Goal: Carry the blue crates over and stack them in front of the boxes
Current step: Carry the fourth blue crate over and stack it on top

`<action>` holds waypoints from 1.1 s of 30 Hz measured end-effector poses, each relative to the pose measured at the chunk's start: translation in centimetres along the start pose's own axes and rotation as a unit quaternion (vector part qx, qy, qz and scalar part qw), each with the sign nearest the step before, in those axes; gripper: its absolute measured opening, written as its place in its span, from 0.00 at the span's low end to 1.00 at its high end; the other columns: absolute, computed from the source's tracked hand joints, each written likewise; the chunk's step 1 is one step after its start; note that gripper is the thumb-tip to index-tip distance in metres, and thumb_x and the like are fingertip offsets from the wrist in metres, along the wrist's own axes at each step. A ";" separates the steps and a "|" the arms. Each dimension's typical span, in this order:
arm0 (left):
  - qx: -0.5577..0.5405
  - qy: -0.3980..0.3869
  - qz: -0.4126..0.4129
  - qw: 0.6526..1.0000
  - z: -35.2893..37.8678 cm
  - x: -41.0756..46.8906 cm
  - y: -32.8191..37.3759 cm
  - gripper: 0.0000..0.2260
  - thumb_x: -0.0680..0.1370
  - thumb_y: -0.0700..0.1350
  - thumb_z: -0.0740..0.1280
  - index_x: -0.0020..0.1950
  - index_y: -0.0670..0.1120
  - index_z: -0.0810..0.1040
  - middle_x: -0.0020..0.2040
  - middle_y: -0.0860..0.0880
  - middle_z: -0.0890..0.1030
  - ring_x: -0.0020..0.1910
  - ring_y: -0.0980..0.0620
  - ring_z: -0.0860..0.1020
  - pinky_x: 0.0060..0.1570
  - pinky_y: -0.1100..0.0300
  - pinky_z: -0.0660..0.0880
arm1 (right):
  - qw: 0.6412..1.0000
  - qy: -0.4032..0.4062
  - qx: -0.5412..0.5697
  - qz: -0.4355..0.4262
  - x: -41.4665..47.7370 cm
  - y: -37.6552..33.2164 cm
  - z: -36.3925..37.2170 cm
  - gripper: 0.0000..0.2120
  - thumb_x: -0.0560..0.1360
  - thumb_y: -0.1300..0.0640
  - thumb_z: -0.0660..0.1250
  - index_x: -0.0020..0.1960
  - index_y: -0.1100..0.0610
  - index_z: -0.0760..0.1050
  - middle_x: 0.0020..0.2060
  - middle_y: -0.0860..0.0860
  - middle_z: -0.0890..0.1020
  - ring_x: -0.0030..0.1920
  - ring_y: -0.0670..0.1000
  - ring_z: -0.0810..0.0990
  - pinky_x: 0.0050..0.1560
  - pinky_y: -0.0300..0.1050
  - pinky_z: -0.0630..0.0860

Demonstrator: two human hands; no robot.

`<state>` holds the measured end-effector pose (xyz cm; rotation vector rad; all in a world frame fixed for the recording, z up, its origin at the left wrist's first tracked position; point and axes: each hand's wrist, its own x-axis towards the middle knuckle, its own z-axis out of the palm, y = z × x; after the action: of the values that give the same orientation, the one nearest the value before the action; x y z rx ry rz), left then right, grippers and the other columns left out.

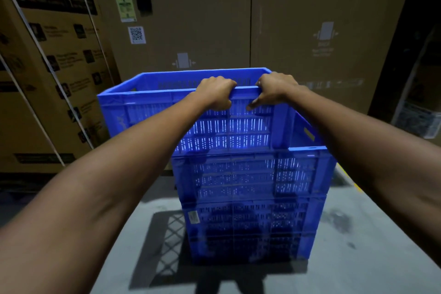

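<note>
Two hands, your left hand [216, 94] and right hand [274, 89], clamp fingers over the near rim of the top blue crate [191, 112], which sits skewed leftward on the crate stack [250, 198] before the cardboard boxes [310, 19].

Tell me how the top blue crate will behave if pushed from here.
The top crate sits shifted left, overhanging the stack, so it may tip. Its slotted plastic walls look stiff and probably light. Both hands, left and right, grip its near rim.
</note>
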<state>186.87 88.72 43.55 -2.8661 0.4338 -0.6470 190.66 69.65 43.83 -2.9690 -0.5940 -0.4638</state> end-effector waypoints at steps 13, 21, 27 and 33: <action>-0.002 0.003 0.017 1.000 0.1 3.8 6.3 0.13 0.69 0.46 0.66 0.54 0.48 0.74 0.52 0.44 0.79 0.51 0.39 0.77 0.41 0.51 0.69 | 0.999 0.001 -0.025 0.033 -1.7 6.8 -0.8 0.33 0.50 0.22 0.69 0.36 0.50 0.74 0.31 0.45 0.75 0.36 0.53 0.76 0.37 0.47 0.69; -0.002 0.013 0.029 0.999 0.5 6.3 10.6 0.12 0.69 0.46 0.66 0.51 0.48 0.73 0.50 0.44 0.79 0.49 0.39 0.77 0.39 0.51 0.67 | 0.997 -0.004 -0.039 0.066 -2.7 11.4 -1.0 0.36 0.47 0.20 0.67 0.37 0.50 0.76 0.33 0.47 0.78 0.35 0.51 0.76 0.35 0.46 0.68; -0.007 0.014 0.026 1.000 0.3 6.9 11.6 0.11 0.69 0.46 0.65 0.51 0.48 0.73 0.50 0.43 0.78 0.49 0.39 0.77 0.40 0.51 0.67 | 0.997 0.001 -0.044 0.068 -3.0 12.4 -1.2 0.39 0.45 0.17 0.63 0.37 0.50 0.76 0.33 0.46 0.78 0.35 0.50 0.76 0.34 0.46 0.68; -0.061 -0.016 0.073 0.995 -0.8 5.7 10.5 0.17 0.70 0.50 0.65 0.57 0.49 0.70 0.44 0.48 0.73 0.47 0.41 0.76 0.39 0.53 0.66 | 0.998 0.018 -0.023 0.060 -3.6 12.0 -1.3 0.48 0.53 0.12 0.46 0.40 0.51 0.79 0.36 0.50 0.81 0.36 0.51 0.76 0.38 0.49 0.68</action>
<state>188.85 76.90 44.07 -2.9171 0.6944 -0.5664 191.76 57.14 43.71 -3.0101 -0.4051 -0.5255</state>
